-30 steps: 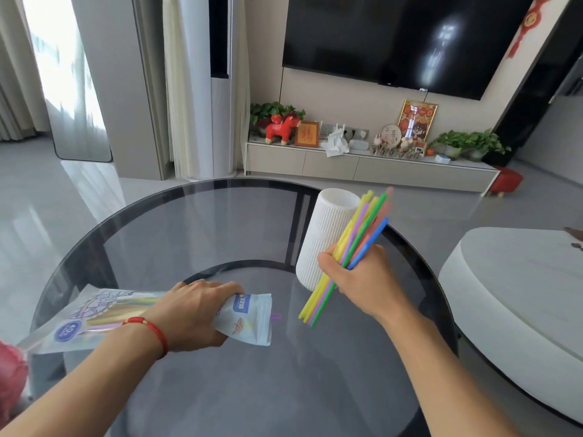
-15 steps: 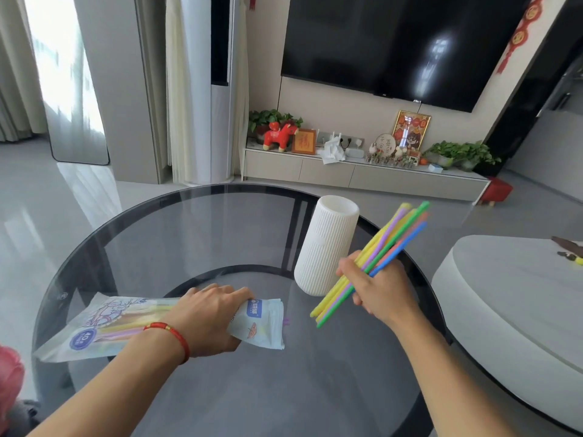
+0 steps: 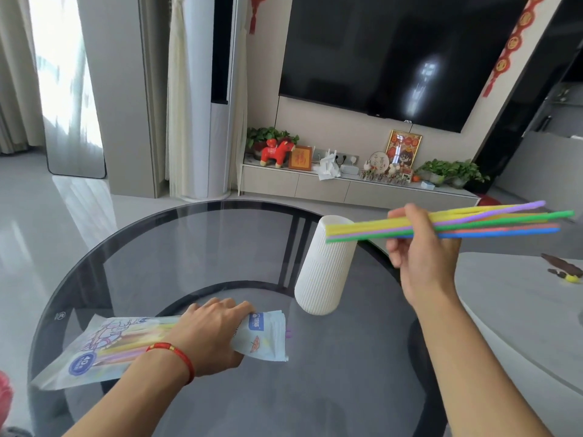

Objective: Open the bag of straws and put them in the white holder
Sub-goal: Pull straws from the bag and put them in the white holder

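A ribbed white holder (image 3: pixel 325 266) stands upright on the round dark glass table (image 3: pixel 176 247). My right hand (image 3: pixel 422 257) is raised just right of it, shut on a bundle of coloured straws (image 3: pixel 492 223) held almost level, their left ends over the holder's rim. My left hand (image 3: pixel 209 337) presses down on the clear printed straw bag (image 3: pixel 104 345), which lies flat near the table's front left with more straws inside. Two purple straw tips poke out of the bag's right end.
A pale round table (image 3: pixel 520 298) sits to the right with a small dark object on it. Beyond the glass table are a low TV cabinet (image 3: pixel 331 187) with ornaments and a wall-mounted screen. Something red shows at the bottom left corner.
My right hand has lifted and swung the straw bundle from a steep tilt to nearly level, moving it up and right so its ends reach over the holder. My left hand stays on the bag.
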`<action>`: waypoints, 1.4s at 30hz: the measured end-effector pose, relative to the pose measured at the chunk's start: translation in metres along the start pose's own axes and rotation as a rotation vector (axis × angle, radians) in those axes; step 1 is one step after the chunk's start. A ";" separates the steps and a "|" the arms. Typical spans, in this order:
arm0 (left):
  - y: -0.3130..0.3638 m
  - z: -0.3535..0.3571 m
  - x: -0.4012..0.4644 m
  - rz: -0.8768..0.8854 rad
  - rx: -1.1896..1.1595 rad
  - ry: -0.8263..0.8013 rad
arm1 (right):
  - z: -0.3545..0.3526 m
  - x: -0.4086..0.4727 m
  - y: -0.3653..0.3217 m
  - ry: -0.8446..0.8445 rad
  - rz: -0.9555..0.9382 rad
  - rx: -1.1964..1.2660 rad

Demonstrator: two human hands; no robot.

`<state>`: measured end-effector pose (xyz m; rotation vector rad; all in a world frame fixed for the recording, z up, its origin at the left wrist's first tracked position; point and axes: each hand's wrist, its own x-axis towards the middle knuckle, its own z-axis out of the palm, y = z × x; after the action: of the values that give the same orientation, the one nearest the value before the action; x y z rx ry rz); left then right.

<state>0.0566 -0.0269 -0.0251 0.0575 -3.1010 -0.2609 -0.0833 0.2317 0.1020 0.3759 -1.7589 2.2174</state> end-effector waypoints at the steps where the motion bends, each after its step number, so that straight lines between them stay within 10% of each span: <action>1: 0.000 0.000 0.000 -0.001 -0.001 0.000 | 0.005 0.008 -0.007 0.045 -0.007 0.036; 10: 0.000 -0.002 -0.001 -0.005 -0.015 0.002 | 0.030 0.038 0.001 0.083 -0.082 -0.349; 17: -0.002 -0.003 -0.001 -0.016 -0.001 -0.001 | 0.038 0.048 0.018 -0.223 0.157 -0.605; 28: -0.004 -0.010 -0.005 -0.020 -0.029 0.009 | -0.004 -0.035 0.015 -0.069 -0.237 -0.184; 34: -0.007 -0.017 -0.012 0.046 0.048 0.028 | -0.005 -0.083 0.074 -0.520 0.328 -0.525; 42: 0.011 -0.026 -0.009 0.250 0.503 0.267 | 0.021 -0.115 0.101 -0.648 0.934 -0.066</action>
<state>0.0661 -0.0201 0.0019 -0.2594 -2.7852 0.4903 -0.0149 0.1827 -0.0277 0.3090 -2.7722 2.8255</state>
